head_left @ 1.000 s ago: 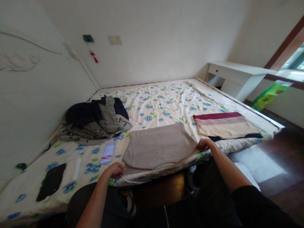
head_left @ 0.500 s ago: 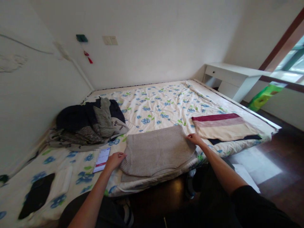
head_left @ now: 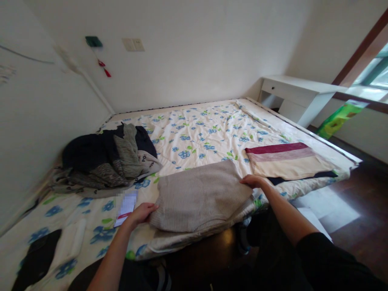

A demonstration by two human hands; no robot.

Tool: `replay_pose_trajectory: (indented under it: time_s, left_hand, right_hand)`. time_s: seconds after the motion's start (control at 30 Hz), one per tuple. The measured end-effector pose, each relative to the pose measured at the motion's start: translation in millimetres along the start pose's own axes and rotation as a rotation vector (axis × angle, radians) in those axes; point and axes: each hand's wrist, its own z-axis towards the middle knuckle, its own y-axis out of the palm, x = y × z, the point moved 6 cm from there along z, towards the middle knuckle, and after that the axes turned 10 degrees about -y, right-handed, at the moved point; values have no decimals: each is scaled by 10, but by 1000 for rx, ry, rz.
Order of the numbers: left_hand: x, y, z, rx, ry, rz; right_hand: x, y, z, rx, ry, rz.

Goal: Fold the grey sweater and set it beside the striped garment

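A folded grey-beige ribbed knit sweater [head_left: 201, 198] lies at the near edge of the bed. My left hand [head_left: 144, 213] pinches its left side between thumb and fingers. At the opposite side, my right hand [head_left: 252, 181] grips the right edge, fingers closed on the knit. The sweater's near edge hangs close to the mattress edge. Right of it rests a folded striped knit garment [head_left: 287, 161] in burgundy, pink and cream, on top of a dark folded cloth [head_left: 298, 178].
A heap of dark and grey clothes [head_left: 106, 161] sits at the left on the floral bedsheet [head_left: 194, 133]. Near my left arm are a phone [head_left: 126, 208] with a lit screen, a black flat case [head_left: 38, 258] and a white object [head_left: 74, 240]. A white desk [head_left: 300, 91] stands beyond the bed.
Both hands keep their hold at the sweater's sides. Its near edge has shifted slightly toward me, covering the lower layer that showed before. The view has turned a little to the right.
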Motion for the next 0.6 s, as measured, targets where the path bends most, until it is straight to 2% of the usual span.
replay_pose_trajectory:
  time_s: [0.1, 0.2, 0.43, 0.6]
  left_hand:
    - [-69, 93, 83, -34, -67, 157]
    - [29, 56, 157, -1, -24, 162]
    - [442, -316, 304, 337, 72, 104]
    - [688, -346, 429, 472, 93, 237]
  right_hand:
    - [37, -13, 26, 17, 26, -149]
    - [-40, -49, 78, 40, -19, -258]
    - [-327, -178, 197, 292, -203, -344]
    - [-489, -116, 331, 419, -268, -438]
